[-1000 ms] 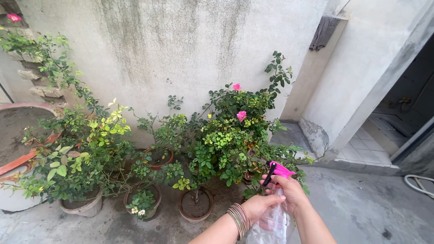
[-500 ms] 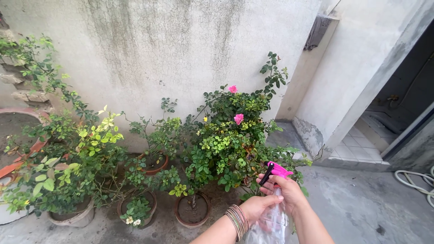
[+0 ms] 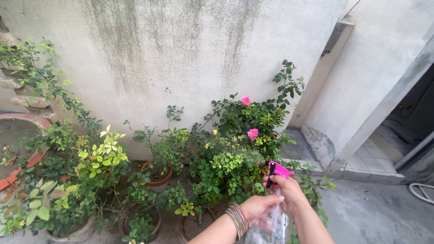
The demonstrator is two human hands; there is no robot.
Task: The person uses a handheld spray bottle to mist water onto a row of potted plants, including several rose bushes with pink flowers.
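Observation:
A clear plastic spray bottle (image 3: 270, 227) with a pink and black trigger head (image 3: 277, 171) is held low in the middle right of the head view. My right hand (image 3: 289, 191) grips its neck just under the trigger head. My left hand (image 3: 258, 205), with several bangles on the wrist, holds the bottle's side. The nozzle points toward a rose bush (image 3: 239, 149) with pink blooms (image 3: 252, 133), growing against a stained white wall (image 3: 181, 58).
Several potted plants in terracotta pots (image 3: 156, 174) crowd the foot of the wall to the left. A curved red-brick planter edge (image 3: 25, 119) lies far left. Wet grey concrete floor (image 3: 375, 212) and a tiled doorway (image 3: 384, 149) are at right, with a white hose (image 3: 422, 192).
The view has shifted a little left and closer to the plants. Both hands keep the same hold on the spray bottle, still aimed at the rose bush.

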